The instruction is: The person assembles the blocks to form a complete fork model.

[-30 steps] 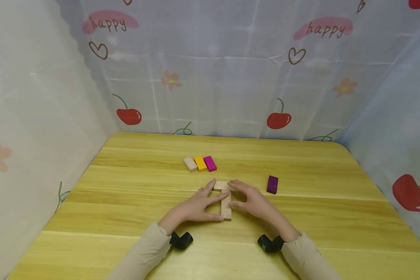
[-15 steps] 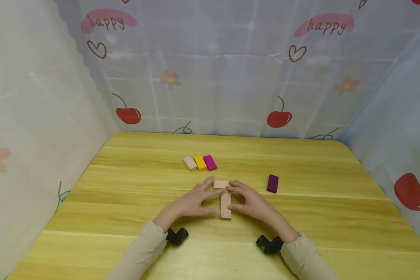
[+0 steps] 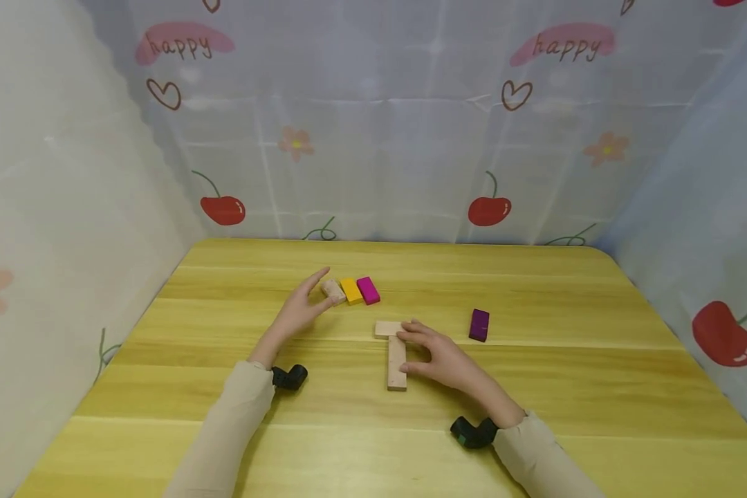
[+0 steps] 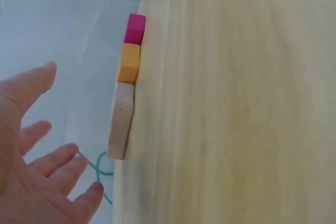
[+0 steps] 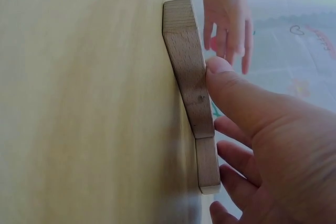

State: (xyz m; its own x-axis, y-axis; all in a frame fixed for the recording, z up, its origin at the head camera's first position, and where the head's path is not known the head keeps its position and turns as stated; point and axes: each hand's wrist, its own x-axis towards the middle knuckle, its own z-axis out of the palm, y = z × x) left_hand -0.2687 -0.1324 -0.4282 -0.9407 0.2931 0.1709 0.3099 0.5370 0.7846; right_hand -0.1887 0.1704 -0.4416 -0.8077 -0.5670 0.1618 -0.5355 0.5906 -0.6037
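Two plain wooden blocks form a T on the table: one crosswise block (image 3: 386, 329) at the far end, one lengthwise block (image 3: 397, 366) running from it towards the person. My right hand (image 3: 447, 360) rests at their right side, its thumb touching the lengthwise block and its fingertips at the crosswise block's right end. Farther back and to the left, my left hand (image 3: 299, 311) reaches with spread fingers to another plain wooden block (image 4: 121, 121), thumb near its closer end. Beside that block lie a yellow-orange block (image 3: 351, 291) and a magenta block (image 3: 369, 290).
A dark purple block (image 3: 479, 325) lies alone to the right of the T. Behind the wooden table (image 3: 535, 387) hangs a pale curtain (image 3: 373, 138) printed with cherries, hearts and flowers. Black wrist cameras (image 3: 290, 377) jut from both sleeves.
My left hand has left the T-shaped pair and moved away and left to the row of three blocks. The right hand has stayed at the pair.
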